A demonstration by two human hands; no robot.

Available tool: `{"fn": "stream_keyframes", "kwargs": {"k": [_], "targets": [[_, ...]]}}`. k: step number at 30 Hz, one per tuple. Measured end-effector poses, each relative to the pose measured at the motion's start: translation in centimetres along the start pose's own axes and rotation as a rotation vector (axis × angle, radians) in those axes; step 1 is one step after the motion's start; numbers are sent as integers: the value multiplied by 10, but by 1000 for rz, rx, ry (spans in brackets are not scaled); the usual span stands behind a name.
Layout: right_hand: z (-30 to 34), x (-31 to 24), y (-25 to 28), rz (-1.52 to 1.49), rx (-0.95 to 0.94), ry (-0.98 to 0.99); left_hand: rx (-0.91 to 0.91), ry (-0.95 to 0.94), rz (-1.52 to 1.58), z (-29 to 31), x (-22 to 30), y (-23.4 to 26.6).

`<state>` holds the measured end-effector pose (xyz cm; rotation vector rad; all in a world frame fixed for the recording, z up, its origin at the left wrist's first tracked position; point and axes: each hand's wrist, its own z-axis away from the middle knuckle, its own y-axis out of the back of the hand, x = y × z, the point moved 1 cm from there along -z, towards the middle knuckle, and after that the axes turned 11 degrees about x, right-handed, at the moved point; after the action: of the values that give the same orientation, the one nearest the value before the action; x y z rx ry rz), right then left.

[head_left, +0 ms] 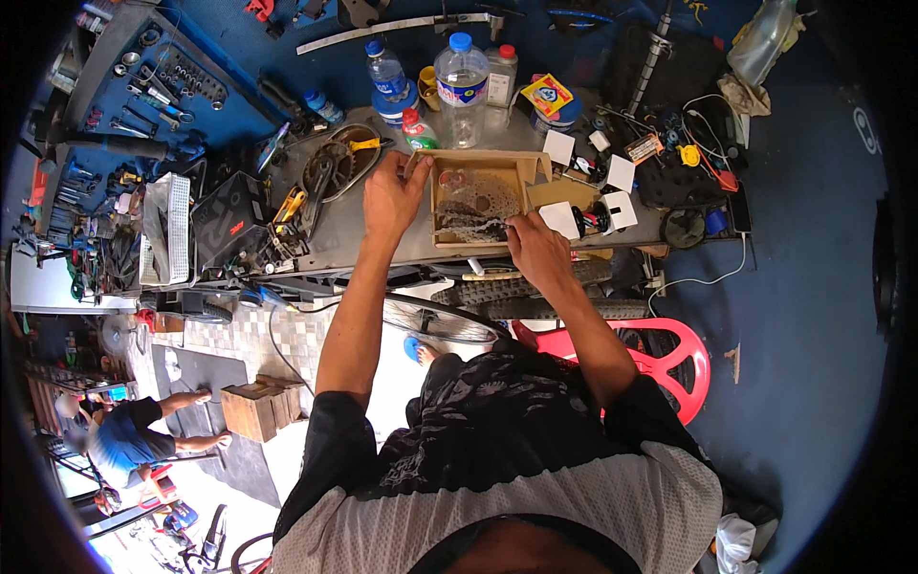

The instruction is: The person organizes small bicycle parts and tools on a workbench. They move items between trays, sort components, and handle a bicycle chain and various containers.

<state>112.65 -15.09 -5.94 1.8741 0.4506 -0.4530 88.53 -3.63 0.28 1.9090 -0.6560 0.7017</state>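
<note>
On the workbench lies an open shallow cardboard box point(478, 156) with metal bicycle sprockets point(492, 199) inside. A dark chain-like part point(469, 226) lies along the box's near side, and a small clear packet point(455, 180) sits in its far left. My left hand point(390, 203) is closed on the box's far left corner, thumb and fingers pinching the cardboard wall. At the box's near right corner, my right hand point(540, 251) has its fingers curled in; what its fingertips hold, if anything, is hidden.
Bottles point(462, 96) stand behind the box. Small white boxes point(560, 220) lie to its right. A crankset point(330, 172) and a black case point(232, 220) are to the left. Below the bench are tyres point(535, 292) and a red plastic stool point(684, 359). Another person point(129, 440) sits at lower left.
</note>
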Motion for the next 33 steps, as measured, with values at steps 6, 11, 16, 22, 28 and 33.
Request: {"fn": "stream_keyframes", "kwargs": {"k": [6, 11, 16, 22, 28, 33], "targets": [[0, 11, -5, 54, -107, -10, -41, 37, 20, 2, 3, 2], [-14, -5, -4, 65, -150, -2, -36, 33, -3, 3, 0, 2], [-49, -30, -30, 200, -323, 114, 12, -32, -1, 3, 6, 1], [-62, -11, -78, 389, -334, 349, -57, -10, -84, -5, 19, 7], [-52, 0, -77, 134, -271, 303, -17, -91, -114, -9, 14, 3], [-79, -17, -16, 125, -253, 199, -28, -55, -146, -17, 13, 1]]}}
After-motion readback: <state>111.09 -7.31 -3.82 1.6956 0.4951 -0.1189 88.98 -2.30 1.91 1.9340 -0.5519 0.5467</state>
